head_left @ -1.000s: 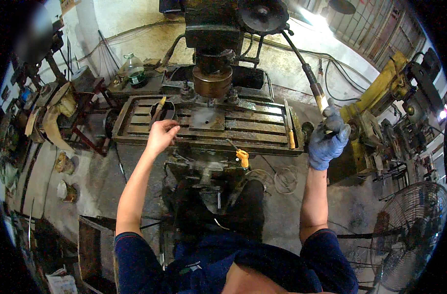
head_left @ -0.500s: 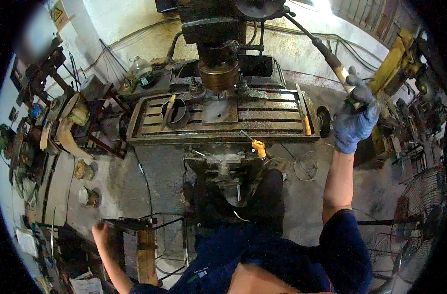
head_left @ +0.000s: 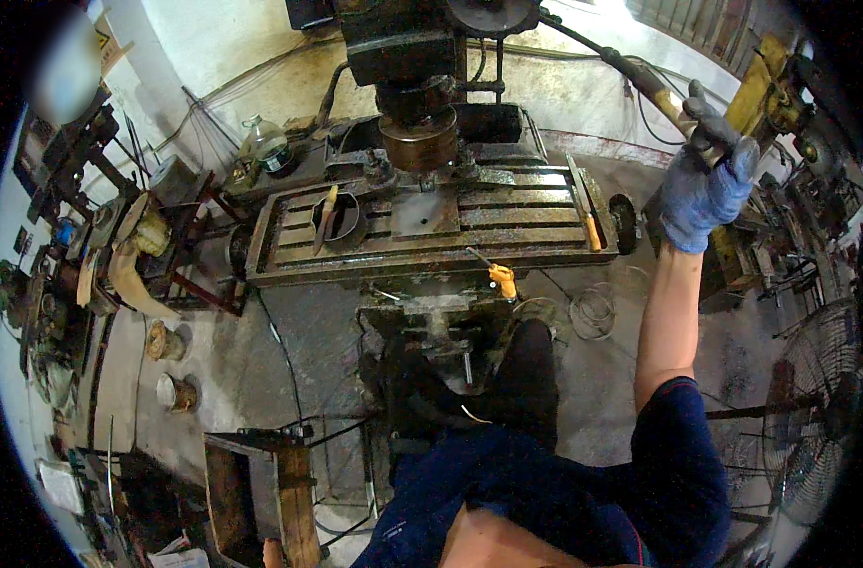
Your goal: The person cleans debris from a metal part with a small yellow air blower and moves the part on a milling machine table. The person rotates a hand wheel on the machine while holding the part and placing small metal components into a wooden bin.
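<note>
High on the right, my right hand [head_left: 701,189], in a blue-grey glove, is closed around the pale end of a long dark lever [head_left: 630,74]. That lever runs to the milling machine's head [head_left: 398,47]. Below the head, a round brown cutter head [head_left: 420,139] is over a flat metal plate [head_left: 425,216] on the slotted machine table [head_left: 535,248]. Only a bit of skin of my left hand [head_left: 272,554] shows at the bottom edge, beside a wooden box [head_left: 299,502]; its fingers cannot be made out.
A round pan [head_left: 348,220] with a wooden-handled brush [head_left: 328,208] stands on the table's left. An orange-handled tool [head_left: 590,227] lies at its right end. A yellow air gun [head_left: 502,282] hangs at the front edge. A fan [head_left: 810,417] stands right, two cans [head_left: 176,393] left.
My right hand has shifted right and slightly up with the lever end. My left hand has dropped toward the bottom edge, almost out of view. The view has tilted slightly.
</note>
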Action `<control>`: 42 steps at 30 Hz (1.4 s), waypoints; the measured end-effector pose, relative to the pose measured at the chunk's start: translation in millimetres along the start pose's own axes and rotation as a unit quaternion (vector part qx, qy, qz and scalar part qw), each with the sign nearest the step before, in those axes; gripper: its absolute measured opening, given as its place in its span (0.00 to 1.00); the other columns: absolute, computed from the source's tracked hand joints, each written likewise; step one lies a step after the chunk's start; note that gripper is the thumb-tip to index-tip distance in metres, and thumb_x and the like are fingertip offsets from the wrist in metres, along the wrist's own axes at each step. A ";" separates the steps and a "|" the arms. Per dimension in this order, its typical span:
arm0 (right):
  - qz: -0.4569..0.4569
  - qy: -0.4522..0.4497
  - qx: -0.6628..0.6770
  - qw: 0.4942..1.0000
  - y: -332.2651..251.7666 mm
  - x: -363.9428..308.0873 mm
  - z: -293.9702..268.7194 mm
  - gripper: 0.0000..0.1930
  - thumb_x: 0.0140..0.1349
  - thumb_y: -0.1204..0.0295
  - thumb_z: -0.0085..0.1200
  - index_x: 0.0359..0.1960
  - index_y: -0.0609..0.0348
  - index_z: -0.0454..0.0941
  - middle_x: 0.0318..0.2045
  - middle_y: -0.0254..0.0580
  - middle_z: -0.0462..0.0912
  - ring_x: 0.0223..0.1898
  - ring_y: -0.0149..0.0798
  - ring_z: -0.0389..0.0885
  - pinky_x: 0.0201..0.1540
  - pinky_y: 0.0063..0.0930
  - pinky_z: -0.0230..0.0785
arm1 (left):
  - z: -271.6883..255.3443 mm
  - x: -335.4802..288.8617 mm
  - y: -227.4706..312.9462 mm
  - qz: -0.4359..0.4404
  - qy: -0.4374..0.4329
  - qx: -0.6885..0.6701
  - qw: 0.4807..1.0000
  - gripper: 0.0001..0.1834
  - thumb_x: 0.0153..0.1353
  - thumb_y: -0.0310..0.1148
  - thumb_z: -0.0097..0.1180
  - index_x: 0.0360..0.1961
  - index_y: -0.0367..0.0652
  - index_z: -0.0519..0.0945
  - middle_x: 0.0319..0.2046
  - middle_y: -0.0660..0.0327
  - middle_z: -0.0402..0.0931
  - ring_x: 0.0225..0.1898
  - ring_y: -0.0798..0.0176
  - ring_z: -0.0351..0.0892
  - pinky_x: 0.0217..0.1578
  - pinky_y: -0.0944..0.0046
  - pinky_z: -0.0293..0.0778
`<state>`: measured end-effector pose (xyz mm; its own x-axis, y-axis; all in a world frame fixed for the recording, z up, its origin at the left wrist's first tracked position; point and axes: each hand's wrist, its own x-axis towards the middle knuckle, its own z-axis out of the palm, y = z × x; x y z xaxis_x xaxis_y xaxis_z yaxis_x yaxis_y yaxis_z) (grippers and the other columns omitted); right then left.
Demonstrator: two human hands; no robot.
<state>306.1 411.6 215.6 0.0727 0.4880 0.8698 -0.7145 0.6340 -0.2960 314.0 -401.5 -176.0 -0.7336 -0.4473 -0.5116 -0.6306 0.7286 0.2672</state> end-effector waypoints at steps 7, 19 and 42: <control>-0.207 -0.052 -0.313 0.925 9.0 64.3 -8.6 0.08 0.53 0.73 0.50 0.30 0.64 0.79 0.30 0.48 0.81 0.33 0.43 0.80 0.38 0.29 0.69 | 9.6 3.3 12.2 0.002 -0.014 -0.014 1.000 0.20 0.47 0.28 0.57 0.41 0.31 0.68 0.36 0.49 0.72 0.29 0.53 0.73 0.29 0.55 0.69; -0.285 -0.087 -0.371 0.880 4.2 14.8 -25.4 0.12 0.58 0.74 0.43 0.38 0.68 0.76 0.35 0.50 0.79 0.37 0.46 0.78 0.42 0.32 0.69 | 19.6 -10.6 -19.7 -0.030 -0.012 -0.037 0.999 0.17 0.47 0.27 0.57 0.38 0.30 0.69 0.32 0.49 0.71 0.28 0.55 0.71 0.28 0.56 0.69; 0.472 -0.190 -0.261 0.821 104.6 -340.9 -88.0 0.23 0.47 0.59 0.62 0.42 0.61 0.74 0.34 0.42 0.79 0.35 0.37 0.76 0.38 0.29 0.68 | -98.7 -12.7 118.0 0.171 0.060 -0.593 0.785 0.12 0.57 0.33 0.52 0.41 0.40 0.74 0.30 0.62 0.73 0.24 0.70 0.69 0.25 0.67 0.67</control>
<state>267.8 364.4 -146.6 -0.6345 0.7499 0.1872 0.0742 0.3002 -0.9510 223.9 -361.0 -57.4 -0.8850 -0.4279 -0.1837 -0.1329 -0.1460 0.9803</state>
